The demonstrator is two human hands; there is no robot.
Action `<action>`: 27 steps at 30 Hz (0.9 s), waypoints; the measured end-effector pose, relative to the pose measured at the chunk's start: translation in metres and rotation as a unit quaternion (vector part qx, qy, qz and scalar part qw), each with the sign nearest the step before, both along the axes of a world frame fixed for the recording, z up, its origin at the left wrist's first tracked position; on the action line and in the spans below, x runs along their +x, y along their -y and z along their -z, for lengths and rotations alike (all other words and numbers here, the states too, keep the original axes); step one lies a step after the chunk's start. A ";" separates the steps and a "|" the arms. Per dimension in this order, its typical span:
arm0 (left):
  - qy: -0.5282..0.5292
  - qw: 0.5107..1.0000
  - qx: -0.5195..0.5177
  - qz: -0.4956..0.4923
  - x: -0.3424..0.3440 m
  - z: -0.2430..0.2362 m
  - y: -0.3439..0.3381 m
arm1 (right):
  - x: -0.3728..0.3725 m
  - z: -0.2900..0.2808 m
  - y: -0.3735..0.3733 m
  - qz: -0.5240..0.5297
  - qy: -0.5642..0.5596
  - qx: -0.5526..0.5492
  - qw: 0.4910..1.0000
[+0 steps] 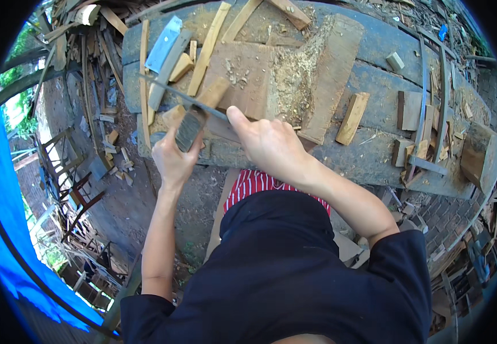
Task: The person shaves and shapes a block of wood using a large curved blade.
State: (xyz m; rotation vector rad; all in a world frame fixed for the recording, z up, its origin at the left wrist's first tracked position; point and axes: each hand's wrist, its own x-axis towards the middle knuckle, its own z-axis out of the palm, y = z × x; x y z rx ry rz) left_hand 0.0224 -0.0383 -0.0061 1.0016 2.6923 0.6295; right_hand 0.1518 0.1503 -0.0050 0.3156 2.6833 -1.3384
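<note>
My left hand (174,160) is closed round a small dark grey-topped block (188,129) near the front edge of the workbench (377,155). My right hand (268,143) is closed on the near end of a long thin metal blade (177,92), its thumb along the top; the handle is mostly hidden. The blade slants up-left just beyond the held block, over pale wood pieces (214,92); I cannot tell whether it touches the block. A wide plank with sawdust (334,69) lies beyond my right hand.
A blue object (165,43) and wooden strips (208,51) lie at the back left of the bench. Wood blocks (409,112) and long bars (443,92) are at the right. Piled scrap (105,63) and a blue tarp (5,212) are at the far left.
</note>
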 end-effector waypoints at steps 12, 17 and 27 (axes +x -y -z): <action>0.044 0.998 -0.001 -0.042 0.004 -0.009 0.000 | -0.001 0.014 -0.010 -0.020 0.040 -0.013 0.999; -0.035 0.999 0.034 0.016 -0.004 0.005 -0.002 | -0.012 0.048 -0.014 0.030 0.069 -0.004 0.997; 0.036 0.999 0.023 -0.023 -0.012 -0.002 0.001 | -0.013 0.024 -0.010 0.010 0.090 -0.040 0.995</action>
